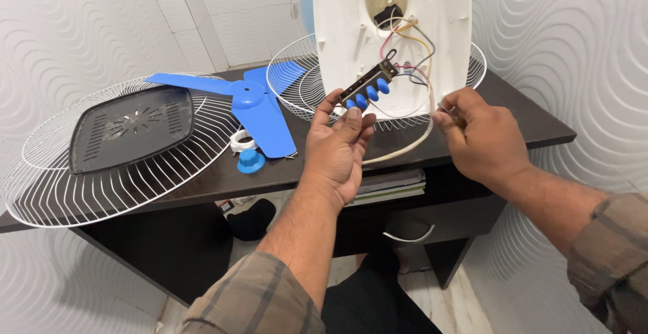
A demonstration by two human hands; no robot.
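My left hand (337, 148) holds a metal switch strip with several blue push buttons (368, 86), pinched at its lower end. Coloured wires (412, 54) run from the strip up into the open white fan base housing (344, 30), which stands upright on the dark desk (513, 108). My right hand (482, 138) pinches a thin white cord (405, 148) near the housing's right edge; the cord loops down to the desk's front edge.
A white wire fan guard with a black centre plate (128, 128) overhangs the desk's left end. A blue fan blade (253, 108), a blue knob (250, 162) and a white ring (241, 141) lie mid-desk. A second wire guard (297, 81) sits behind the housing. Walls close in on both sides.
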